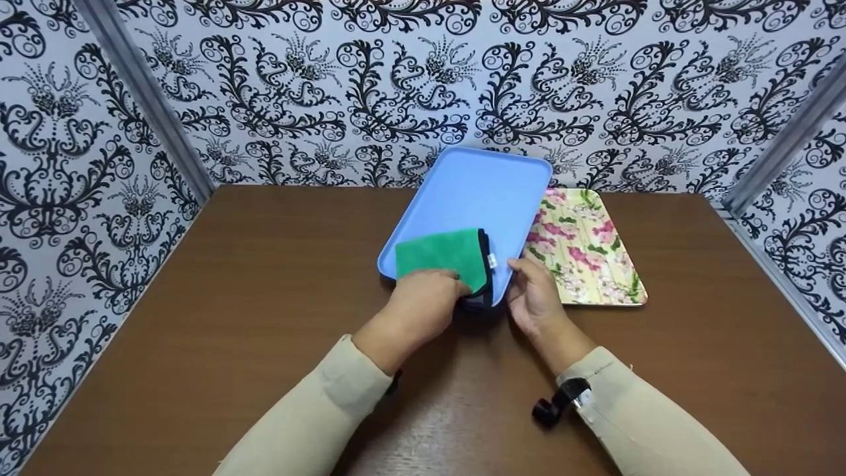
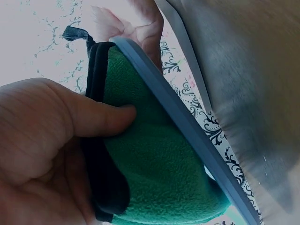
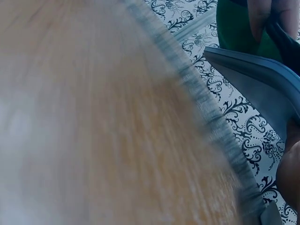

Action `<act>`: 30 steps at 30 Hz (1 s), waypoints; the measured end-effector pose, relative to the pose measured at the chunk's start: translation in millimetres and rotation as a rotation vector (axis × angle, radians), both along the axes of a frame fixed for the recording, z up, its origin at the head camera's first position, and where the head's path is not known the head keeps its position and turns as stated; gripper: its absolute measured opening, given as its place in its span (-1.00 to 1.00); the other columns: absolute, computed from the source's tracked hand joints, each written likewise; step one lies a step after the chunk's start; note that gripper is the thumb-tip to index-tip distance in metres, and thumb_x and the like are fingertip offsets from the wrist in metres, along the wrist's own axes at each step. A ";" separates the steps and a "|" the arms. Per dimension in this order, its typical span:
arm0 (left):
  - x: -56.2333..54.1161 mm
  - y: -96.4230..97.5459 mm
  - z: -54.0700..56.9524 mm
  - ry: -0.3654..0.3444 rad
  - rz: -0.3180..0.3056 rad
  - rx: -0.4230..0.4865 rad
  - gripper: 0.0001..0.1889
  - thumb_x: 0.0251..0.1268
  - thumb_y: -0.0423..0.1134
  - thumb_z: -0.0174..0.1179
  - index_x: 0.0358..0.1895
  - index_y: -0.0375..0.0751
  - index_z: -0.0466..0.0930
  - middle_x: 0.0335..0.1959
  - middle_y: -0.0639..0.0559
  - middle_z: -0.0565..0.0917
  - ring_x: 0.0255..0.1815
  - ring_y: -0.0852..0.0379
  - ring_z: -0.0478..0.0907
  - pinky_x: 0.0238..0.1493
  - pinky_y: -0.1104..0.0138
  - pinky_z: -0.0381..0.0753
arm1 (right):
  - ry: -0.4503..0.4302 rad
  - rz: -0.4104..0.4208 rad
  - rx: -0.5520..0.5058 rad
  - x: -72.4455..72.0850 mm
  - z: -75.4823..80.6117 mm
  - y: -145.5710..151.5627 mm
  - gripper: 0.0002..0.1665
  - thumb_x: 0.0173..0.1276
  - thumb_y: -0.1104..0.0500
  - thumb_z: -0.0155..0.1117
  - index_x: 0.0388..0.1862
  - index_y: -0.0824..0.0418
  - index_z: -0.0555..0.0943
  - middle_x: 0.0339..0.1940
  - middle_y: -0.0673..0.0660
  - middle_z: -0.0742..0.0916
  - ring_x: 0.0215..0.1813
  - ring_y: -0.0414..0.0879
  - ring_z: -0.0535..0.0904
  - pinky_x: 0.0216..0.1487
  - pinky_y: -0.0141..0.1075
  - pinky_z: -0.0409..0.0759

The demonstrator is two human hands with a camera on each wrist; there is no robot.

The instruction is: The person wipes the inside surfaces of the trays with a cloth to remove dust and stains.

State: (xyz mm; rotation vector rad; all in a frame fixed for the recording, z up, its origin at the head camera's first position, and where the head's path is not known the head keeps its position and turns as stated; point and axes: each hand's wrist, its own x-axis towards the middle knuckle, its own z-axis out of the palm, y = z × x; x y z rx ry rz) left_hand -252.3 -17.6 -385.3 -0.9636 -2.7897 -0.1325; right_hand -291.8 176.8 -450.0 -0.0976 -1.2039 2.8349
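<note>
In the head view a blue tray [image 1: 486, 198] is held tilted over the table, its near right corner gripped by my right hand [image 1: 537, 301]. My left hand [image 1: 426, 301] pinches a folded green cloth [image 1: 443, 254] with black edging and a small white tag. The cloth lies against the tray's lower left part. Seen in the left wrist view, the thumb [image 2: 105, 119] presses on the green cloth [image 2: 150, 154], next to the tray's rim [image 2: 173, 112]. The right wrist view shows the tray's underside [image 3: 255, 89], with part of my right hand [image 3: 288, 173] at its edge.
A floral tray [image 1: 588, 251], yellow with pink flowers, lies on the brown table [image 1: 264, 264], partly behind the blue tray. Walls [image 1: 410, 79] with a black-and-white scroll pattern stand at the back and both sides. A black strap [image 1: 562, 403] sits on the right wrist.
</note>
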 end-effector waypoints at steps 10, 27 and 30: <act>-8.0 -11.1 -0.9 -0.046 0.066 0.031 -0.71 0.45 -0.43 0.14 -0.18 0.01 0.83 -0.23 -0.03 0.80 -0.24 0.01 0.76 -0.19 0.08 0.77 | 0.019 -0.006 -0.016 -2.0 -1.8 6.6 -0.64 0.43 0.49 -0.10 -0.17 0.28 0.67 -0.23 0.07 0.78 -0.18 -0.17 0.73 -0.08 -0.38 0.74; -18.9 -21.3 -5.5 -0.059 0.171 0.074 -0.76 0.42 -0.41 0.19 -0.20 -0.05 0.84 -0.27 -0.07 0.82 -0.25 -0.01 0.74 -0.16 0.10 0.75 | -0.021 -0.060 -0.015 -5.2 1.1 13.1 -0.59 0.42 0.47 -0.08 -0.40 0.24 0.70 -0.35 0.03 0.78 -0.28 -0.17 0.72 -0.16 -0.40 0.73; -20.8 -23.5 -5.7 -0.045 0.193 0.085 -0.78 0.41 -0.41 0.21 -0.21 -0.07 0.84 -0.27 -0.07 0.82 -0.25 -0.04 0.74 -0.13 0.08 0.76 | -0.020 -0.068 -0.001 -6.7 2.1 14.0 -0.59 0.43 0.47 -0.09 -0.32 0.23 0.72 -0.32 0.03 0.79 -0.26 -0.18 0.72 -0.15 -0.40 0.72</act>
